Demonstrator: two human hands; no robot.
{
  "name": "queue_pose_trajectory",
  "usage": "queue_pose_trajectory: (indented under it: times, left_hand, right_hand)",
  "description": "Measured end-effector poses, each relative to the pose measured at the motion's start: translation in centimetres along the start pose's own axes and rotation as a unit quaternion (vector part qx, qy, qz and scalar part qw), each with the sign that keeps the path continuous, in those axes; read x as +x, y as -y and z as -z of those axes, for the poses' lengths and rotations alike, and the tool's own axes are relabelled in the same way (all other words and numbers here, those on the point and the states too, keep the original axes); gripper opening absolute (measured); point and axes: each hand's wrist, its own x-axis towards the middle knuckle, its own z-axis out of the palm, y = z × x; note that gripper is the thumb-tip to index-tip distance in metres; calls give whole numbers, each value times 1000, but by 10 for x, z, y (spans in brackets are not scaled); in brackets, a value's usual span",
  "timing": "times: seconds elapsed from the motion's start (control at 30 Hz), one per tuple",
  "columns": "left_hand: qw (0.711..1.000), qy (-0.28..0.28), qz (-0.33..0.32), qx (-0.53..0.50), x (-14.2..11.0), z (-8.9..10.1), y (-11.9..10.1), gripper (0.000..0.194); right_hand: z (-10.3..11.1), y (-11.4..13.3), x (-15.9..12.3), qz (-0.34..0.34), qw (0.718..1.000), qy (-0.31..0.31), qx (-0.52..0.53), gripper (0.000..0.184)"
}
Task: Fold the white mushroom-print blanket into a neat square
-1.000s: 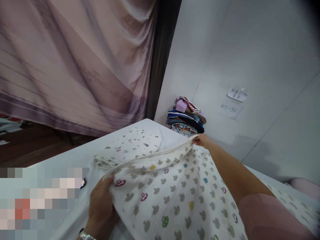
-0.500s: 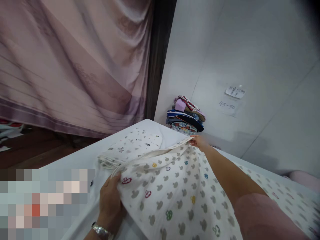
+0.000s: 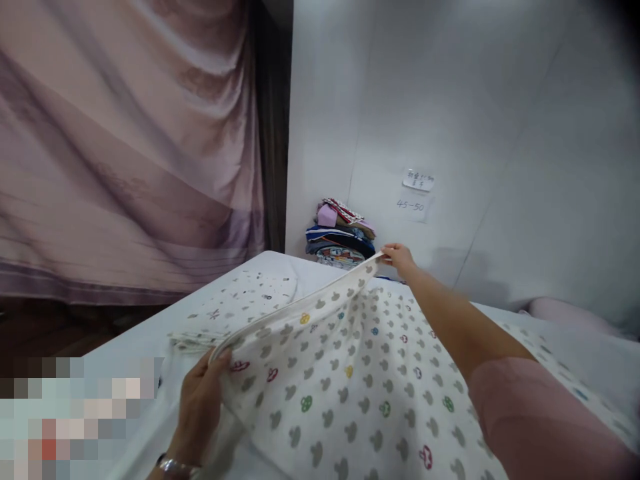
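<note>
Head view shows left hand (image 3: 199,408) and right hand (image 3: 399,259) pinching mushroom-print cloth (image 3: 363,393) between them, its edge drawn out, its body loose, neither flat nor folded, over the desk (image 3: 133,345).

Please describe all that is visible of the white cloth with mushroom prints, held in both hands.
The white cloth with mushroom prints looks thin and soft. Most mushrooms are solid grey; some are outlined in red, yellow, green or blue. The left hand and right hand pinch its far edge, raised and stretched between them. Below, it drapes in gentle folds toward the viewer, leaving the frame at the bottom.
</note>
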Motion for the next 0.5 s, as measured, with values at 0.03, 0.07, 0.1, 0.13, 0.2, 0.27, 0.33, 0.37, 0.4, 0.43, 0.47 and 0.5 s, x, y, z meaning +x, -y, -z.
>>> queue_pose_trajectory:
  times: [0.03,0.07,0.1,0.13,0.2,0.27,0.33,0.37,0.4,0.43,0.47,0.5]
  left_hand:
    - [999,32,-28,22,-8,-4,-10,28]
    - [995,73,-58,44,-17,-8,-23,26]
    - [987,116,-89,65,-28,-14,-36,23]
    - [976,163,-119,82,-39,-22,-51,19]
    - [948,253,-165,99,-64,-41,-79,14]
    - [906,363,-182,117,-91,-69,-98,12]
    - [835,491,-187,166,-119,-103,-104,14]
    - [785,553,-197,199,-133,-122,-100,16]
    - [730,606,-214,232,-147,-142,-94,19]
    - [672,651,-237,262,-160,-162,-84,22]
    - [619,685,-259,284,-173,-181,-73,24]
    - [576,711,-272,298,-185,-199,-60,27]
  right_hand:
    - [15,8,1,8,1000,-14,1,16]
    - [31,16,2,15,999,-28,3,17]
    - [48,23,3,23,999,-42,4,18]
    - [66,30,3,30,998,-57,4,20]
    - [105,41,3,42,995,-86,1,24]
    - [148,47,2,50,992,-114,-8,29]
    - [193,48,-2,47,989,-139,-27,33]
    - [216,45,-4,41,987,-150,-39,35]
    - [238,41,-8,31,985,-159,-54,35]
    - [259,34,-13,18,983,-167,-70,35]
    - [278,24,-20,1,981,-173,-87,33]
    - [296,12,-27,-16,978,-178,-103,30]
